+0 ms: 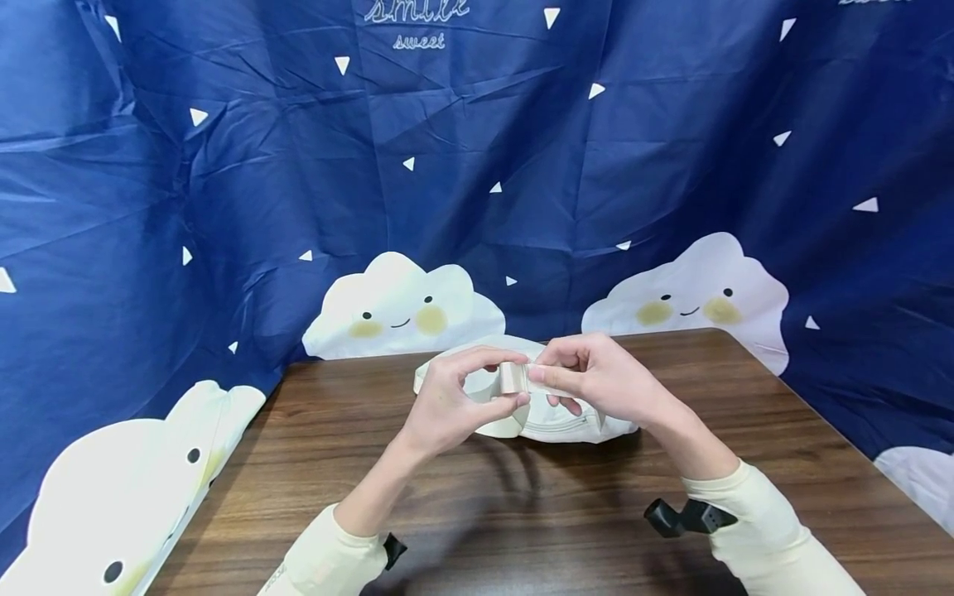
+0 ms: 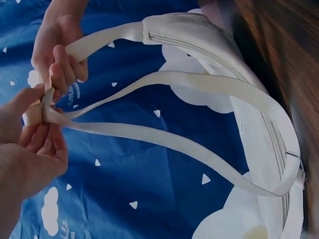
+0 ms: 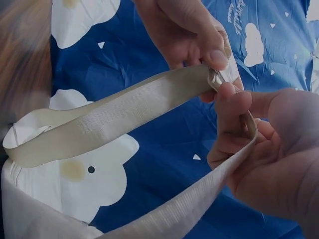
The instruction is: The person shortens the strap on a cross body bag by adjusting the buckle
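A white zippered sling bag (image 1: 559,424) lies on the table beyond both hands. Its pale webbing strap (image 2: 149,132) rises from it in long loops. My left hand (image 1: 441,404) pinches a folded loop of the strap between thumb and fingers, beside a small metal slider buckle (image 3: 215,78). On the other side of that buckle, my right hand (image 1: 607,379) pinches the strap with thumb and forefinger, fingertips right at the metal. In the right wrist view a strap length runs from the right hand's curled fingers down towards the bag.
The brown wooden table (image 1: 358,463) extends under the arms, its far edge just behind the bag. A blue curtain (image 1: 477,215) with white clouds and triangles hangs behind it and along the sides. Black wrist cameras (image 1: 689,517) sit on the cream sleeves.
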`<state>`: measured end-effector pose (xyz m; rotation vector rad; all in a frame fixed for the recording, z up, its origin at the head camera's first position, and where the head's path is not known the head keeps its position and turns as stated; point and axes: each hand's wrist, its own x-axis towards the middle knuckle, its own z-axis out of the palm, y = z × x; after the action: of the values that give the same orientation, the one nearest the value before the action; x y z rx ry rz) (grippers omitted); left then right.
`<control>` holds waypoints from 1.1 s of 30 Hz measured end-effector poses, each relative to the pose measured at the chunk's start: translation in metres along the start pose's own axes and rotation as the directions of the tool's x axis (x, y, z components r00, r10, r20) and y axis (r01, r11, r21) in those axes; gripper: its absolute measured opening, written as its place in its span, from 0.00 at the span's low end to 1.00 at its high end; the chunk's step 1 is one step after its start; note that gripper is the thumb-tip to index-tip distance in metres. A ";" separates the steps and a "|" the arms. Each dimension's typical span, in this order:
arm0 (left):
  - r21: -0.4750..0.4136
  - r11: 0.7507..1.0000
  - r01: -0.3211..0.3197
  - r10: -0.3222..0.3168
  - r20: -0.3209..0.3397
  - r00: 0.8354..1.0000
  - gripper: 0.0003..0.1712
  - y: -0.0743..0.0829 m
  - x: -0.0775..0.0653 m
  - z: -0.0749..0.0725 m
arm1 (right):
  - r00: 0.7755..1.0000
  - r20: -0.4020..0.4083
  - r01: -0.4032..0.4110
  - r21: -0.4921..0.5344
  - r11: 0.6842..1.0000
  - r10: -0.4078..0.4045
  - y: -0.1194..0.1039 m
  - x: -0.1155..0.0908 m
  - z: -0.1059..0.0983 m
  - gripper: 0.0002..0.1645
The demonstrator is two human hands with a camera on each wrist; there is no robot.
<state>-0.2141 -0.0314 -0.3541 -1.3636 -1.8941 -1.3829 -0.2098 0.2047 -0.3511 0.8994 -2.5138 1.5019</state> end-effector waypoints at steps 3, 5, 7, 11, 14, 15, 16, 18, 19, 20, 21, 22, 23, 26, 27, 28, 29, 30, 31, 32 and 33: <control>0.019 0.999 -0.034 0.034 -0.006 0.999 0.21 -0.013 -0.002 0.002 | 1.000 -0.001 -0.018 -0.006 1.000 0.018 -0.001 0.001 0.000 0.11; 0.028 0.999 -0.047 0.047 -0.009 0.999 0.21 -0.021 -0.002 0.003 | 1.000 0.005 -0.031 0.011 0.999 0.031 -0.001 0.001 -0.002 0.11; 0.029 0.998 -0.053 0.053 -0.013 0.999 0.21 -0.025 -0.003 0.003 | 0.999 0.018 -0.044 0.018 0.999 0.044 0.000 0.001 -0.005 0.12; 0.032 0.998 -0.062 0.063 -0.029 0.998 0.20 -0.018 -0.001 0.001 | 0.998 0.042 -0.055 0.000 0.998 0.055 0.001 -0.002 -0.012 0.12; 0.020 0.999 -0.049 0.050 -0.038 0.998 0.20 -0.008 0.001 -0.002 | 0.997 0.060 -0.042 0.005 0.999 0.041 0.003 -0.004 -0.016 0.10; 0.010 0.999 -0.040 0.040 -0.037 0.999 0.20 -0.005 0.001 -0.003 | 0.997 0.065 -0.033 0.010 0.999 0.032 0.004 -0.004 -0.017 0.10; 0.001 1.000 -0.029 0.029 -0.034 0.999 0.20 -0.003 0.001 -0.003 | 0.997 0.070 -0.024 0.018 1.000 0.023 0.004 -0.004 -0.017 0.10; -0.017 1.000 -0.008 0.008 -0.025 1.000 0.19 0.000 0.001 -0.004 | 0.997 0.075 -0.009 0.033 0.999 0.007 0.005 -0.004 -0.018 0.09; -0.027 1.000 0.001 -0.002 -0.019 1.000 0.19 0.001 0.001 -0.004 | 0.997 0.075 -0.001 0.037 0.999 -0.002 0.006 -0.004 -0.017 0.09; -0.035 0.999 0.011 -0.012 -0.015 1.000 0.19 0.002 0.001 -0.004 | 0.997 0.073 0.007 0.040 0.999 -0.010 0.007 -0.004 -0.017 0.09; -0.042 0.999 0.021 -0.022 -0.012 1.000 0.19 0.002 0.001 -0.004 | 0.997 0.070 0.013 0.041 0.999 -0.016 0.007 -0.003 -0.016 0.09; -0.052 0.998 0.029 -0.030 -0.008 1.000 0.19 0.002 0.001 -0.004 | 0.998 0.065 0.019 0.043 0.999 -0.021 0.007 -0.003 -0.015 0.08; -0.061 0.997 0.038 -0.038 -0.004 0.999 0.19 0.001 0.000 -0.004 | 0.998 0.060 0.021 0.042 0.999 -0.024 0.007 -0.003 -0.015 0.08; -0.076 0.996 0.055 -0.055 0.007 0.998 0.19 0.000 -0.001 -0.003 | 0.999 0.048 0.021 0.038 0.999 -0.023 0.007 -0.002 -0.012 0.07; -0.077 0.996 0.054 -0.054 0.008 0.999 0.19 -0.001 -0.001 -0.003 | 0.999 0.043 0.015 0.037 0.999 -0.017 0.007 -0.002 -0.012 0.06; -0.072 0.996 0.051 -0.050 0.008 0.999 0.19 -0.004 -0.002 -0.002 | 0.999 0.037 0.007 0.039 0.999 -0.008 0.006 -0.001 -0.011 0.06; -0.061 0.997 0.045 -0.045 0.003 0.999 0.20 -0.007 -0.002 -0.001 | 1.000 0.028 -0.006 0.043 0.999 0.005 0.006 -0.001 -0.010 0.06; -0.050 0.998 0.038 -0.038 -0.001 0.999 0.20 -0.011 -0.003 -0.001 | 1.000 0.019 -0.020 0.052 0.998 0.019 0.006 -0.001 -0.010 0.07; -0.039 0.999 0.029 -0.029 -0.004 1.000 0.20 -0.015 -0.004 -0.001 | 0.999 0.012 -0.031 0.062 0.998 0.031 0.005 0.000 -0.009 0.07; -0.029 0.999 0.020 -0.020 -0.007 1.000 0.20 -0.019 -0.004 0.000 | 0.999 0.004 -0.042 0.070 0.997 0.042 0.004 0.000 -0.009 0.08; -0.021 1.000 0.010 -0.010 -0.009 1.000 0.20 -0.023 -0.005 0.000 | 0.999 -0.004 -0.051 0.073 0.996 0.051 0.004 0.000 -0.008 0.09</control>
<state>-0.2329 -0.0339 -0.3687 -1.3573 -1.8888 -1.4148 -0.2135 0.2125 -0.3498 0.8459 -2.5117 1.6178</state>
